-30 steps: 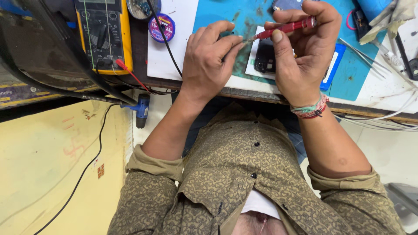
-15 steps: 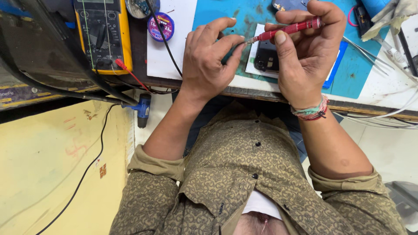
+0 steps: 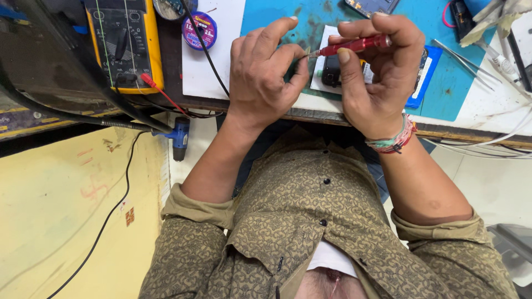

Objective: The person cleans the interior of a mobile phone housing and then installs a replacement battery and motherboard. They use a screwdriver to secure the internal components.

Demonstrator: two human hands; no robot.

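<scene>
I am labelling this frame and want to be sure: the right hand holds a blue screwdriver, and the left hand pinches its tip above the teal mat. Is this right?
Not quite: the screwdriver is red, not blue, as the head view shows. The rest holds: the right hand grips it, and the left hand pinches at its tip above the teal mat.

The phone (image 3: 331,71) lies mostly hidden behind both hands; the screwdriver (image 3: 354,44) tip seems too small to tell.

Blue mat (image 3: 277,14) bare above hands; multimeter (image 3: 124,41) and black cable (image 3: 205,47) crowd left, tweezers (image 3: 463,58) right.
</scene>
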